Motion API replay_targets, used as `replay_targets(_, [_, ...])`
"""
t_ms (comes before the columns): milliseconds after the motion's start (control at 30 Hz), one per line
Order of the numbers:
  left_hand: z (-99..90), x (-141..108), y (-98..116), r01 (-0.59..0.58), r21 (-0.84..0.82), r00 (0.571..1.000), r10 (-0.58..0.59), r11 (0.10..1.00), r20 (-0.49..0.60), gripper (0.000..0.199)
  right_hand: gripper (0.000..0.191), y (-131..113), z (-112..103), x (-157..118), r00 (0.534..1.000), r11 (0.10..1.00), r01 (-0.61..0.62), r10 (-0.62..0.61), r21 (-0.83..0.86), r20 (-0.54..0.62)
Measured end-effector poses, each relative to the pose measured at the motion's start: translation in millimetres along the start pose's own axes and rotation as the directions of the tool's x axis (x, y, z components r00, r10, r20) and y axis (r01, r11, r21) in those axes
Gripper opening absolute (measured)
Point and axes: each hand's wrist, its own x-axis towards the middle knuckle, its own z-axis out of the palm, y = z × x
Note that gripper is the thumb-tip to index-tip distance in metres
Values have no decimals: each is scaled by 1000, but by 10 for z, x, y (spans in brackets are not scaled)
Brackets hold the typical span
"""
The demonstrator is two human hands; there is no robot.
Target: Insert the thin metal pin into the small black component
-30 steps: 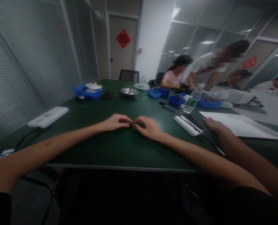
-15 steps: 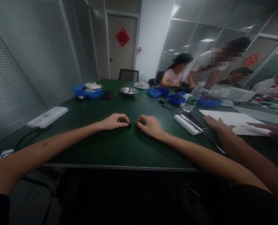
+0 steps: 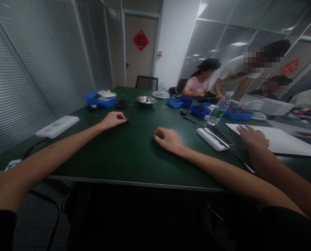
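My left hand (image 3: 113, 120) is closed in a pinch above the green table (image 3: 134, 157). At its fingertips is a small black piece (image 3: 127, 121), too small to make out. My right hand (image 3: 168, 140) rests near the middle of the table, its fingers curled round a small tool with a thin metal shaft (image 3: 152, 135). The shaft points left, out past the thumb and index finger. Most of the tool's dark body is hidden in the palm. The two hands are well apart.
A white power strip (image 3: 57, 127) lies left, another (image 3: 212, 139) right, beside a phone (image 3: 218, 134) and a bottle (image 3: 219, 111). Behind stand a metal bowl (image 3: 146, 101) and blue bins (image 3: 103, 101). At right a co-worker's hand (image 3: 253, 137) lies on a white sheet (image 3: 288, 141).
My left hand has moved left and away from me, carrying the small black piece away from the right hand. My right hand stays put with the tool. The co-worker's hand has shifted on the sheet.
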Motion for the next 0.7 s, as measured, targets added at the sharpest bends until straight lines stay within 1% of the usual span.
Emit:
replay_targets(67, [-102,32,-150,41,47,997,-38,998,-66,27,18,-2,-3,-2,1000,1000,7,-7,6,2])
replay_targets(167, [-222,69,-323,106,53,988,-99,993,-120,28,19,-4,2,-4,1000,1000,17,-17,18,-3])
replay_targets(267, [-292,111,-446,136,17,984,-133,991,-116,31,18,5,18,-2,1000,1000,23,-23,14,-13])
replay_targets(333, [-313,142,-508,141,-15,986,-142,990,-91,33,18,17,31,3,999,1000,28,-28,4,-21])
replay_targets(467, [-321,182,-573,185,-115,980,-192,976,-53,40,18,36,44,8,999,999,41,-41,8,-17])
replay_targets(533, [-327,184,-575,186,-156,981,-192,970,-27,47,18,34,41,7,999,999,42,-42,9,-20])
replay_targets(600, [-340,177,-563,159,-125,987,-161,979,-1,49,18,24,34,3,999,999,38,-38,5,-19])
replay_targets(700, [-360,157,-534,105,1,994,-105,994,5,40,17,2,18,-6,999,999,34,-34,3,-20])
